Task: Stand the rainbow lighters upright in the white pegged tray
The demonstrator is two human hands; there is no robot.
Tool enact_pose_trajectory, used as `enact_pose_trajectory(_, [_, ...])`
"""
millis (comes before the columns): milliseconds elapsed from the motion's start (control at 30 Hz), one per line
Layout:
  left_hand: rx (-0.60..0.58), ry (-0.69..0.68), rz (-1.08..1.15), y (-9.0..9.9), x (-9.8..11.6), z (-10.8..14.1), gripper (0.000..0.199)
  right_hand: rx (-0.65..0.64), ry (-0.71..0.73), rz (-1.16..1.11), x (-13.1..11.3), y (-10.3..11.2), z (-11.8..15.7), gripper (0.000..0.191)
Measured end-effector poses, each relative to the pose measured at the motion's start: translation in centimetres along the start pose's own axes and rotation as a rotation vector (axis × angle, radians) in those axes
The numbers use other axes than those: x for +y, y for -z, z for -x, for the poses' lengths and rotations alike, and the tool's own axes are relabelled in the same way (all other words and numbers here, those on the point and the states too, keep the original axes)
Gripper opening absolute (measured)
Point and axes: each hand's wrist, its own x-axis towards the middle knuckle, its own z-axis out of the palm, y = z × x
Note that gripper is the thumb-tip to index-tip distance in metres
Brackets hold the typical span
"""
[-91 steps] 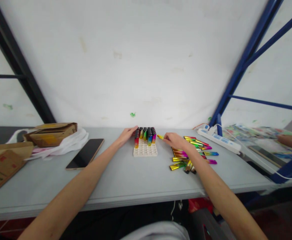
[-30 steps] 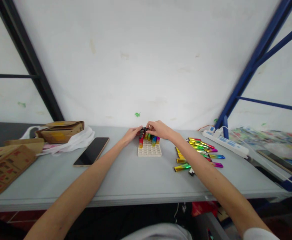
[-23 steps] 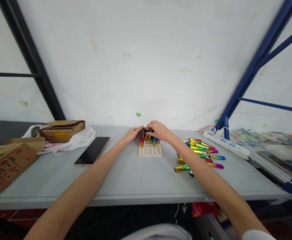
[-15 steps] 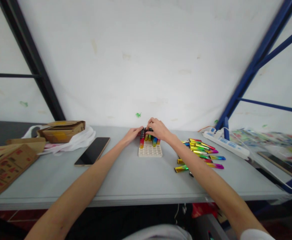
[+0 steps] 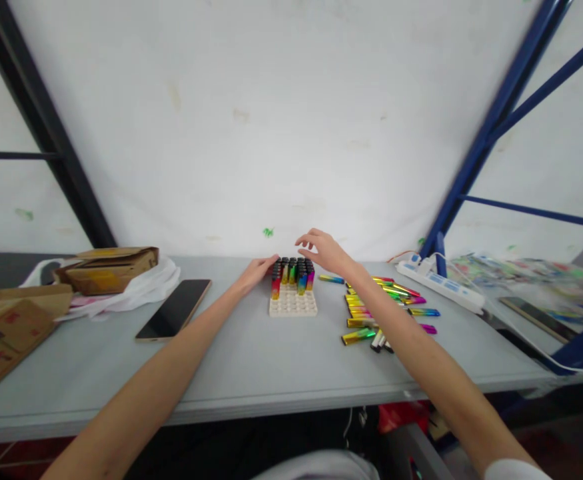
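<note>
A white tray [image 5: 294, 308] with rows of round holes lies on the table in front of me. Shiny rainbow-coloured lighters [image 5: 302, 283] with black tops stand upright in its back rows and along its left side. My left hand [image 5: 257, 273] is at the tray's left back corner, fingers stretched out against the end lighters; some fingertips are hidden. Above the back right of the tray, my right hand [image 5: 324, 248] hovers with fingers apart and nothing in them. Right of the tray, under my right forearm, lies a loose pile of lighters [image 5: 358, 337].
On the left lie a black phone [image 5: 175, 310], a white plastic bag [image 5: 144, 283] and cardboard boxes [image 5: 108, 270]. A white power strip [image 5: 441, 287] with cables runs along the right, near a blue metal frame [image 5: 478, 143]. A white wall [image 5: 271, 133] stands behind the table.
My right hand has let go at the lighters and lifted slightly up and away, fingers spreading. My left hand stays by the left row. The whole view has shifted a little.
</note>
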Motion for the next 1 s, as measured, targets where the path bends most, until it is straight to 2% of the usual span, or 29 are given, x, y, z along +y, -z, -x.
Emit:
enact_pose_trajectory(167, [-0.004, 0.0, -0.017, 0.1, -0.1, 0.0, 0.058, 0.13, -0.121, -0.091, 2.8, 4.9, 3.7, 0.018])
enact_pose_trajectory(300, [-0.018, -0.001, -0.021, 0.4, -0.5, -0.2, 0.061, 0.124, -0.266, -0.068, 3.4, 6.7, 7.8, 0.018])
enact_pose_trajectory(467, [-0.001, -0.003, -0.049, 0.6, -0.7, -0.3, 0.064, -0.026, -0.314, -0.055, 3.9, 6.1, 11.7, 0.019])
enact_pose_trajectory(600, [0.001, -0.006, -0.026, 0.6, -0.5, -0.2, 0.06, -0.105, -0.349, 0.055, 6.2, 5.2, 13.3, 0.021])
enact_pose_trajectory(667, [-0.001, 0.003, -0.015, 0.5, -0.5, -0.2, 0.058, -0.158, -0.346, 0.058, 7.9, 4.6, 13.7, 0.026])
enact_pose_trajectory(800, [0.002, -0.007, -0.02, 0.5, -0.4, -0.1, 0.058, -0.346, -0.336, 0.002, 10.6, 3.5, 13.8, 0.031])
enact_pose_trajectory(900, [-0.007, -0.011, -0.017, 0.4, -0.3, 0.0, 0.06, -0.47, -0.354, -0.058, 11.2, 3.0, 13.5, 0.028])
enact_pose_trajectory(1000, [0.001, -0.003, -0.029, 0.2, -0.1, 0.2, 0.061, -0.462, -0.38, -0.101, 10.8, 3.0, 13.4, 0.024])
